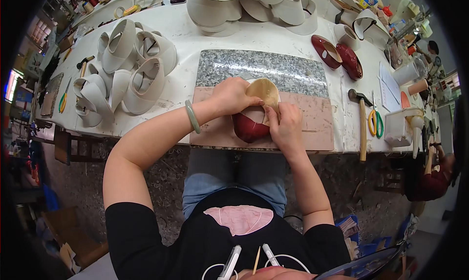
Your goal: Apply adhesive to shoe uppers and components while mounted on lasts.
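A shoe upper [251,128] with a dark red, glossy toe and beige lining lies over the work board in front of me. My left hand [233,97] grips its left side, the thumb pressed on the inner edge of the lining. On the other side my right hand [287,126] pinches the lining edge, its thumb and fingertips close to my left thumb. Both hands' outer fingers are partly hidden by the upper. Below them is the board's pinkish part [312,126]; its far part is a speckled grey stone slab [293,67].
White uppers [141,84] lie in a heap at left, with more stacked pale pieces [215,11] at the back. Two dark red uppers [349,60], a hammer [362,119], green-and-yellow-handled scissors [375,121] and a white box [398,128] are at right. Another person [435,177] sits far right.
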The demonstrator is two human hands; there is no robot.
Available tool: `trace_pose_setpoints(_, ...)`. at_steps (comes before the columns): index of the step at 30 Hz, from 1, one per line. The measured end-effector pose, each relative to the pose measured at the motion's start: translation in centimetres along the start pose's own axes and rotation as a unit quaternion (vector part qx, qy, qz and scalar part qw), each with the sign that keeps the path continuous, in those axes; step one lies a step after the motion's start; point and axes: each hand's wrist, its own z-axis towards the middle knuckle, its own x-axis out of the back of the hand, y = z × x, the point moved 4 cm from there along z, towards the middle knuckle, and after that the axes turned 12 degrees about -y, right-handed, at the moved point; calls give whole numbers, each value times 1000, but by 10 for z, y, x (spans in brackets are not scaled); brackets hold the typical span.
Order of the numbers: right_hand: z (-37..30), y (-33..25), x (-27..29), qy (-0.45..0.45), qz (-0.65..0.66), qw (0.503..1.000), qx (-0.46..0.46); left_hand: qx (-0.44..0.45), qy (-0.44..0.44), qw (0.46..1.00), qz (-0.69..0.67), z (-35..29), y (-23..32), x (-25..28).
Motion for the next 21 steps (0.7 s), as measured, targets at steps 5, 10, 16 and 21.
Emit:
trace_pose_setpoints(5, -1, 0, -3, 7, -63, 998, -10, 7, 16, 1000, 21, -2, 7, 0)
trace_pose_setpoints(10, 0, 1, -7, -8, -95, 995, -11, 11, 24, 998, 60, -1, 13, 0)
trace_pose_setpoints(16, 4, -6, 26, 28, -103, 994, 15, 2, 20, 998, 62, 1, 14, 4)
trace_pose_setpoints(21, -25, 10, 27, -243, -136, 925, 257, 10, -16, 998, 54, 2, 16, 2)
